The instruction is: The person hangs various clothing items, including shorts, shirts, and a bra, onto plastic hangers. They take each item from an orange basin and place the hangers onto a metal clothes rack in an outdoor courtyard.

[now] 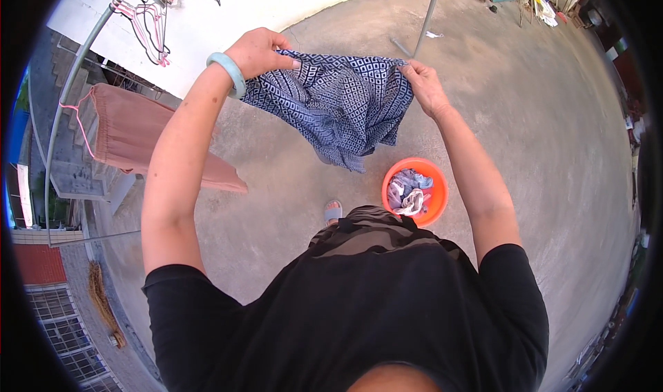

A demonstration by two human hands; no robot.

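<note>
A dark blue and white garment with a diamond pattern hangs stretched between my two hands, its lower part falling in folds. My left hand grips its upper left edge, the thumb lying across the cloth. At the opposite upper corner, my right hand pinches the fabric between thumb and fingers. A pale green bangle circles my left wrist. On the concrete below stands an orange plastic basin with crumpled clothes inside, close to my feet.
A curved metal drying rail runs along the left, carrying several pink and black hangers. Pinkish-brown trousers hang from it on a pink hanger. A thin metal pole rises beyond my right hand. A straw broom lies at lower left.
</note>
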